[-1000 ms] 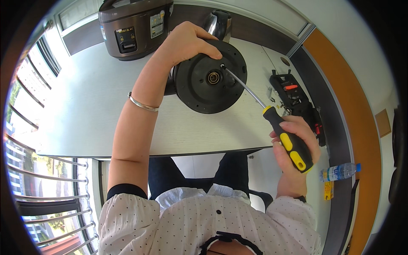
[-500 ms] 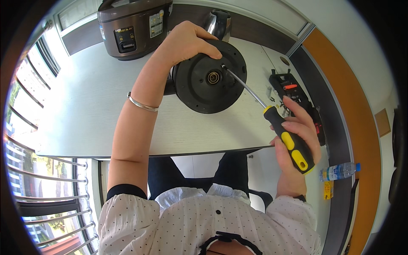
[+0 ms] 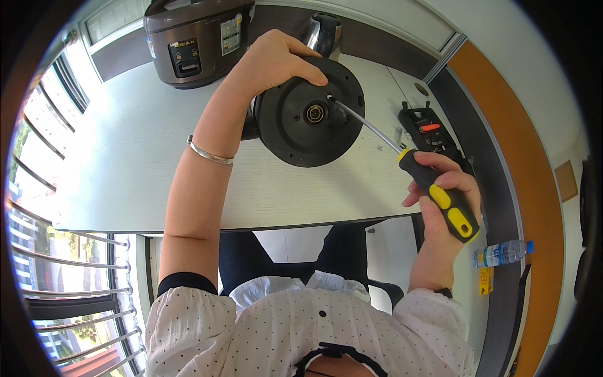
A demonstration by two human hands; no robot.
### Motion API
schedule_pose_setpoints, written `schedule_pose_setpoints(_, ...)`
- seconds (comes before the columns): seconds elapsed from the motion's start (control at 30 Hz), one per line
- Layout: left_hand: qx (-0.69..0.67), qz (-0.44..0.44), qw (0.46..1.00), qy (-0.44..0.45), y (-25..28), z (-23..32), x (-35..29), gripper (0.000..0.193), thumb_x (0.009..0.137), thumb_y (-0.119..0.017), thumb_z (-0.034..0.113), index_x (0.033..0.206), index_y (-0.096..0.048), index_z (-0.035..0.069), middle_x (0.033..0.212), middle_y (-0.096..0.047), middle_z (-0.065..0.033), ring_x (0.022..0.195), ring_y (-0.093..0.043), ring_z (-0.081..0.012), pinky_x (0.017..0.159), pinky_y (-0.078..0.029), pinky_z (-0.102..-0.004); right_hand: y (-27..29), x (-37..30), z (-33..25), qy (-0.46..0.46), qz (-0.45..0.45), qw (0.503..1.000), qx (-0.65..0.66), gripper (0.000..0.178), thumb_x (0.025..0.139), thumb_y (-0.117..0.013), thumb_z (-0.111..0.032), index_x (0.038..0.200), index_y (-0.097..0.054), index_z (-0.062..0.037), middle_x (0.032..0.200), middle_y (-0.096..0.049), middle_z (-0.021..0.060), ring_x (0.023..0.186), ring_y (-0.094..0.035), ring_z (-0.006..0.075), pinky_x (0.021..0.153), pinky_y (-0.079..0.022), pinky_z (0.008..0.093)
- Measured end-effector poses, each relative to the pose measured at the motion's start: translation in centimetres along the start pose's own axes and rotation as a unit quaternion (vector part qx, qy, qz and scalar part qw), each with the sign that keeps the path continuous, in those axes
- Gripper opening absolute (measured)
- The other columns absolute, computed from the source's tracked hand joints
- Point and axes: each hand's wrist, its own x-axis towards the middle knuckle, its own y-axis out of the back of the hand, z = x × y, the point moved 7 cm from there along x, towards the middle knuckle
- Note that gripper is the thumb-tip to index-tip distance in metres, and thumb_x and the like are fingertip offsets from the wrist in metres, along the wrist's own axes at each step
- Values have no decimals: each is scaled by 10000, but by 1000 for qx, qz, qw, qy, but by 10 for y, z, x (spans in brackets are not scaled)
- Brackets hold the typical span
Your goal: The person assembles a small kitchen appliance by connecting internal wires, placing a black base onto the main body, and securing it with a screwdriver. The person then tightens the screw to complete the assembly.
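Note:
My left hand (image 3: pixel 286 63) is closed over the upper left edge of an electric kettle (image 3: pixel 311 141), its thumb lying on the round black underside. That underside faces me, with a brass-coloured ring connector at its centre and small screw holes around it. In my right hand (image 3: pixel 449 195) is a screwdriver (image 3: pixel 446 201) with a black and yellow handle, fingers wrapped round the grip. The shaft slants up and left. Its tip meets the underside at a hole just below my left thumb; whether a screw sits there is too small to tell.
A brown rice cooker (image 3: pixel 195 47) stands at the back left, with a shiny metal vessel (image 3: pixel 323 36) behind the kettle. To the right lies a black tool case (image 3: pixel 430 129), small loose parts beside it. A water bottle (image 3: pixel 502 253) and a yellow box (image 3: pixel 485 281) are farther right.
The screwdriver's handle has swung to the right along with my right hand, whose fingers have shifted on the grip. The tip remains at the same hole, and my left hand has barely moved.

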Motion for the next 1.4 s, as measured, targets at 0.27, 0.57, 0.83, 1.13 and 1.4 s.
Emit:
schedule_pose_setpoints(0.27,3,1,1000,1,0,1,-1,448,587,-769,187,984,-726,-16,798,-698,-133,693,-656,-192,734,-511,-255,-4,2,-1,25,-29,999,8,357,710,-672,86,1003,-521,-51,1162,-582,218,889,-645,207,769,-558,304)
schedule_pose_setpoints(0.57,-3,2,1000,13,1,-1,0,477,543,-789,208,969,-734,0,815,-703,-151,722,-664,-214,736,-516,-270,-8,2,-4,39,-24,999,2,363,755,-640,130,1039,-487,-38,1205,-574,261,839,-662,218,765,-556,316)
schedule_pose_setpoints(0.83,0,-3,1000,-3,-1,1,0,451,592,-760,176,992,-720,-30,802,-697,-142,691,-655,-188,723,-513,-251,-6,5,-6,41,-1,999,8,397,747,-685,105,1042,-483,-66,1179,-585,259,798,-675,246,732,-575,343)
schedule_pose_setpoints(1.13,-16,2,1000,13,0,-6,2,494,519,-792,228,952,-737,-2,822,-705,-164,745,-669,-229,745,-513,-278,-4,13,-8,-10,-9,1000,2,389,727,-710,98,1036,-524,-49,1147,-591,239,803,-688,246,727,-590,336)
schedule_pose_setpoints(1.4,-15,-2,1000,19,-2,-3,1,486,522,-790,219,951,-737,-3,830,-705,-169,750,-672,-240,750,-515,-285,-12,23,-10,8,6,1000,-18,395,762,-688,113,1026,-443,-50,1142,-607,255,811,-696,275,683,-596,315)
